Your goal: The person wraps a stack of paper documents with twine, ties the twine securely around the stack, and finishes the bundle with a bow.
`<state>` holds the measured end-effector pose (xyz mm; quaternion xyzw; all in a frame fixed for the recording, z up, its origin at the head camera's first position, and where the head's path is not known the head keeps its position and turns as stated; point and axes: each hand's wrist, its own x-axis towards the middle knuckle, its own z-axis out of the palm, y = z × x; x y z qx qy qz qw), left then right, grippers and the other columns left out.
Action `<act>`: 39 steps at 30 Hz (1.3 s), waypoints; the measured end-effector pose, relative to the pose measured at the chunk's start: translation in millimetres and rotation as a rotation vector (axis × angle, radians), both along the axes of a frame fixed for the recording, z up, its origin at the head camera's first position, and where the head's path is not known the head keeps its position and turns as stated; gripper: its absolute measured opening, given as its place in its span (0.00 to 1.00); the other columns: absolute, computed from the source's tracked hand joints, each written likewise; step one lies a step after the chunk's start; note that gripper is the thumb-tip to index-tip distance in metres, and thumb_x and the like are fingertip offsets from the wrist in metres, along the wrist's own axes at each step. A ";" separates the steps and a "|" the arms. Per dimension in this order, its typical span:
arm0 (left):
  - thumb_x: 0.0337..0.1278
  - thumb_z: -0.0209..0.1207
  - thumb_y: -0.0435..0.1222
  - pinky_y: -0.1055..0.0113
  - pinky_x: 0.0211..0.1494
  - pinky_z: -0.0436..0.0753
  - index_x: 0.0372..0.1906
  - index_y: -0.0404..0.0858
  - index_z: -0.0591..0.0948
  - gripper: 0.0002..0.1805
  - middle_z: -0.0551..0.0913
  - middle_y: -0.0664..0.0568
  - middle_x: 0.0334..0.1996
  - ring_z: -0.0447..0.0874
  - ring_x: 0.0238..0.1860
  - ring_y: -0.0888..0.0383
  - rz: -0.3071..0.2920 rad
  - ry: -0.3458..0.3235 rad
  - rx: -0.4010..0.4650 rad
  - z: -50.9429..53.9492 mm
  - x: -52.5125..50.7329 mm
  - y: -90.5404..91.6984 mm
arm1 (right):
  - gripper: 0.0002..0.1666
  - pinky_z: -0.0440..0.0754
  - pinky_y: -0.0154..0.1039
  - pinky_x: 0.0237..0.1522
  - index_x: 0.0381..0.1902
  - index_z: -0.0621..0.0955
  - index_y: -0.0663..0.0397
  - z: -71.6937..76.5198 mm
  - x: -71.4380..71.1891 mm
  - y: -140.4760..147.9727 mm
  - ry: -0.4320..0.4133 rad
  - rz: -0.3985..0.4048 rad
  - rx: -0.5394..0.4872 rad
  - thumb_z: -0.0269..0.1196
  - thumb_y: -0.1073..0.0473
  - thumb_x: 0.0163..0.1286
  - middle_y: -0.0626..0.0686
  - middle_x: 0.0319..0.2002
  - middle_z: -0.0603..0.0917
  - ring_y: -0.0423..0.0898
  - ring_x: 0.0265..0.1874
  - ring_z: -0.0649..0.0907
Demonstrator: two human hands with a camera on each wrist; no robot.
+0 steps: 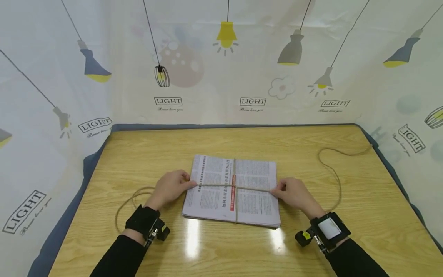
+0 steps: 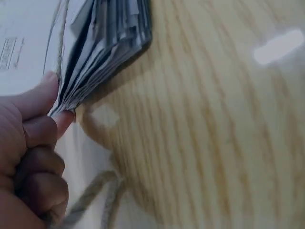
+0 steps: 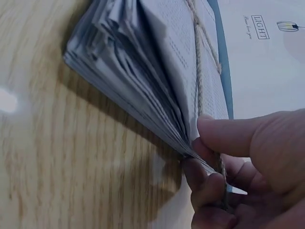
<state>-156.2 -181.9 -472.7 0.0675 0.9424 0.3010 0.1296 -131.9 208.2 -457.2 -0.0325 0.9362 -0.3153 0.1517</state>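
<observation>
A stack of folded newspapers [image 1: 211, 204] lies flat in the middle of the table, with a beige rope [image 1: 216, 185] crossing over its top both ways. At the left edge my left hand [image 1: 172, 188] pinches the stack's side together with the rope, thumb on top; the left wrist view shows the sheets squeezed together there. On the opposite edge my right hand [image 1: 294, 194] pinches the papers and rope between thumb and fingers. In the right wrist view the rope [image 3: 199, 81] runs under the thumb and on into the palm. The stack's underside is hidden.
One loose rope end [image 1: 337, 181] trails in a curve to the table's right edge. A second loose length [image 1: 121, 207] loops on the wooden table [image 1: 221, 254] beside the left wrist. A lamp-patterned cloth [image 1: 214, 77] stands behind and at both sides.
</observation>
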 end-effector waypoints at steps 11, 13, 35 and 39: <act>0.64 0.59 0.47 0.70 0.21 0.61 0.57 0.39 0.80 0.22 0.77 0.57 0.16 0.63 0.15 0.62 -0.022 -0.007 0.099 2.1 3.5 -5.5 | 0.13 0.70 0.36 0.28 0.23 0.78 0.55 1.2 -3.7 0.3 0.022 -0.052 0.023 0.64 0.57 0.65 0.58 0.41 0.85 0.45 0.29 0.76; 0.65 0.59 0.47 0.71 0.19 0.59 0.57 0.39 0.80 0.22 0.71 0.57 0.12 0.61 0.14 0.63 -0.022 -0.015 0.105 3.2 4.9 -7.0 | 0.12 0.70 0.36 0.28 0.24 0.78 0.55 2.5 -3.9 -0.9 0.019 -0.054 0.018 0.64 0.57 0.66 0.59 0.43 0.85 0.45 0.29 0.76; 0.64 0.60 0.42 0.69 0.33 0.72 0.47 0.35 0.79 0.15 0.87 0.51 0.30 0.80 0.29 0.58 0.068 -0.225 0.291 -5.0 4.9 -3.5 | 0.24 0.76 0.39 0.42 0.54 0.74 0.68 -3.3 -19.2 3.9 -0.223 -0.133 -0.185 0.66 0.60 0.65 0.60 0.43 0.82 0.49 0.41 0.80; 0.64 0.60 0.41 0.71 0.26 0.68 0.48 0.36 0.76 0.14 0.84 0.52 0.26 0.75 0.23 0.60 0.073 -0.223 0.340 -8.9 7.5 -4.9 | 0.29 0.77 0.37 0.45 0.61 0.71 0.72 -5.0 -23.5 9.0 -0.320 -0.107 -0.307 0.65 0.62 0.66 0.61 0.46 0.83 0.46 0.43 0.81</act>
